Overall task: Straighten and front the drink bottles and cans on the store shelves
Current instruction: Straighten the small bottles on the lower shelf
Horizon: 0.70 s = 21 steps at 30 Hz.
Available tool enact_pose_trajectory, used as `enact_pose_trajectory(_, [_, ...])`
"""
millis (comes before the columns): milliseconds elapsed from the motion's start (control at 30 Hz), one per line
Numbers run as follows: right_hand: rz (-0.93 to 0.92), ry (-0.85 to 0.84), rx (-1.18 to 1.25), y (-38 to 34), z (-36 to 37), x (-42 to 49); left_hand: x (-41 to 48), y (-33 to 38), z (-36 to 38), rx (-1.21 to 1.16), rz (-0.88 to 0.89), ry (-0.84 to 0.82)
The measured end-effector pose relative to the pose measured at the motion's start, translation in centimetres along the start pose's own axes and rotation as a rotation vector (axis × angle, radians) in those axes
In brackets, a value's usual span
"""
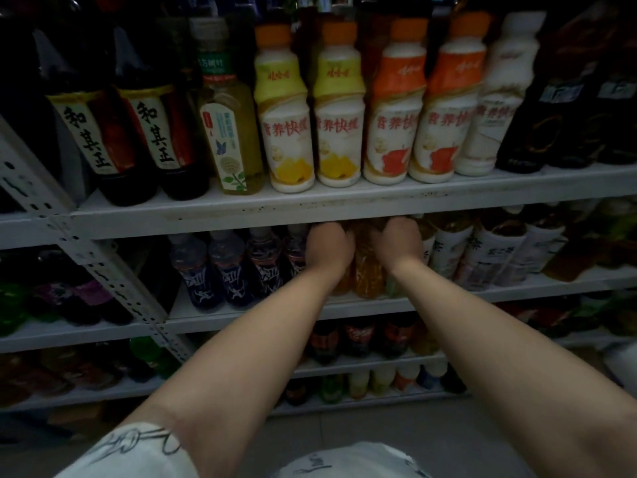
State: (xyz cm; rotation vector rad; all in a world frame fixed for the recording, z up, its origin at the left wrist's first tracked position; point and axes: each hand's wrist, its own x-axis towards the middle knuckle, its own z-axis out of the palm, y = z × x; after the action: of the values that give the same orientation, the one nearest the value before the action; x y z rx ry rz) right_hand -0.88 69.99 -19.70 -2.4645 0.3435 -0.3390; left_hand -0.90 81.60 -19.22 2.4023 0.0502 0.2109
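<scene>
While both bare forearms stretch forward, the left hand [329,251] and right hand [398,244] sit at the tops of the orange bottles [368,270] on the second shelf [344,307], one hand on each side of the middle bottle, just under the lip of the upper shelf [344,205]. Fingers are hidden behind that lip and the bottle necks, so whether they grip or lie loose cannot be told. Milk drink bottles [339,108] stand in a row on the upper shelf; blue-labelled bottles [220,270] stand left of the hands, white-labelled tea bottles [482,257] right.
</scene>
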Motion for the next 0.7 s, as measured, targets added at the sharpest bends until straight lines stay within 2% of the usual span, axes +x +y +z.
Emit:
enact_pose_trajectory(100, [0.024, -0.03, 0.061, 0.1, -0.4, 0.4, 0.2, 0.1, 0.5, -0.076, -0.089, 0.06])
enact_pose_trajectory(233, [0.05, -0.12, 0.199, 0.7, -0.8, 0.7, 0.6, -0.5, 0.5, -0.151, -0.191, 0.059])
enact_pose_trajectory(367, [0.04, -0.25, 0.36, 1.5, -2.1, 1.3, 0.4, -1.7, -0.5, -0.356, -0.121, 0.009])
enact_pose_trajectory(467, [0.042, -0.304, 0.38, 1.7, -2.1, 1.3, 0.7, -2.2, -1.0, -0.36, -0.046, -0.086])
enact_pose_trajectory(567, [-0.011, -0.262, 0.425, 1.4, -1.2, 0.9, 0.8, -2.0, -1.0, -0.303, 0.016, -0.143])
enact_pose_trajectory(700, [-0.002, -0.142, 0.258, 1.1, -0.2, 0.5, -0.1, -1.9, -0.5, -0.173, 0.042, -0.069])
